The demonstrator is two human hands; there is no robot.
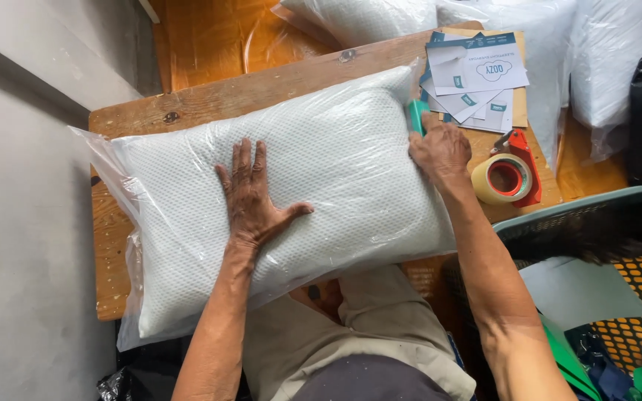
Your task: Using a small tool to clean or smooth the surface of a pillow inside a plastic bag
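The white pillow (pixel 291 193) lies flat across the wooden desk (pixel 209 100), filling the centre of the frame. It is already inside a clear plastic bag (pixel 102 160). Loose film extends past the pillow at the left of the frame, where the surplus hangs slack beyond the desk edge.

Left hand (pixel 250 197): the grip is released, with the palm and spread fingers pressed flat on the middle of the bagged pillow. Nothing is held.

Right hand (pixel 440 152): positioned at the right end of the pillow, fingers curled over the bag edge, touching a teal object (pixel 416 115) that protrudes just above the knuckles. Whether the grip is clenched on that object or only on the film cannot be told from this view.

Status, as a judgement from the present layout:
- Done: pillow inserted in the bag and laid square on the desk.
- In hand: work at the right end of the bag, with the pillow pressed down.
- Left: no tape is visible on the bag; the left end appears loose.

Surroundings: a tape dispenser (pixel 510 178) with a tan roll stands just right of the right hand. A stack of printed cards (pixel 477 74) lies in the upper right. More bagged pillows (pixel 603 52) sit along the top edge. A mesh basket (pixel 596 215) occupies the lower right.
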